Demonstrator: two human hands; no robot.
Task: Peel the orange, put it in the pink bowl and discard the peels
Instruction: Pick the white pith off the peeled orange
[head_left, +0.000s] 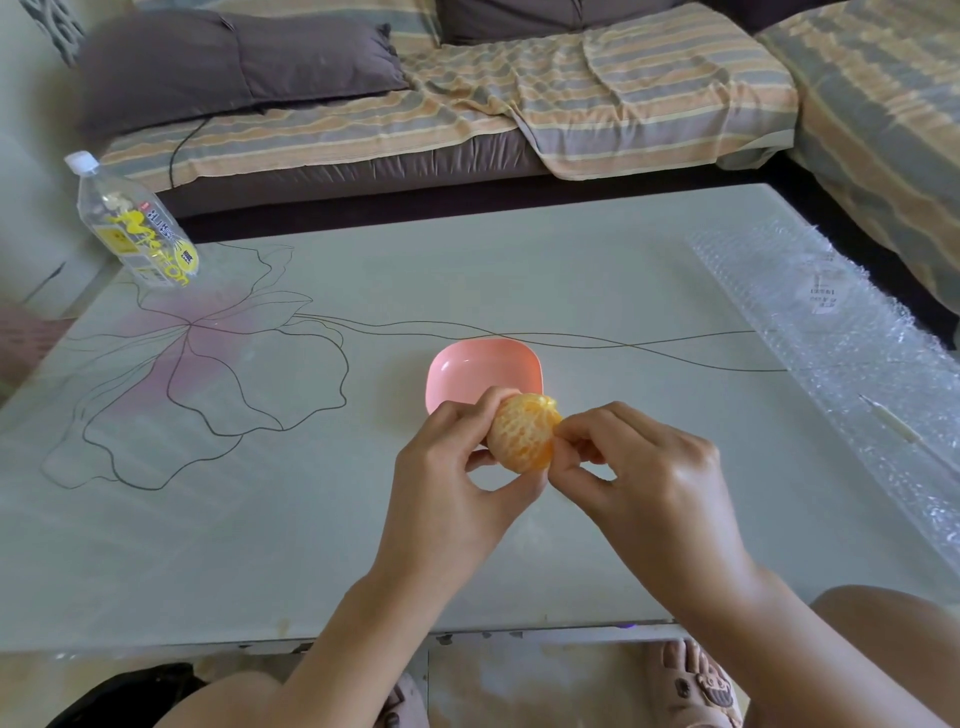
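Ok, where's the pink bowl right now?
In the head view, the rounded-square pink plastic bowl sits centrally on the pale table, just beyond the peeled orange that the left hand and right hand hold.

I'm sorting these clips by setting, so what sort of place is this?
Most likely a home living room: a corner sofa under a striped cover with a grey cushion, a low coffee table with a flower drawn on its top, and a drinks bottle standing on it.
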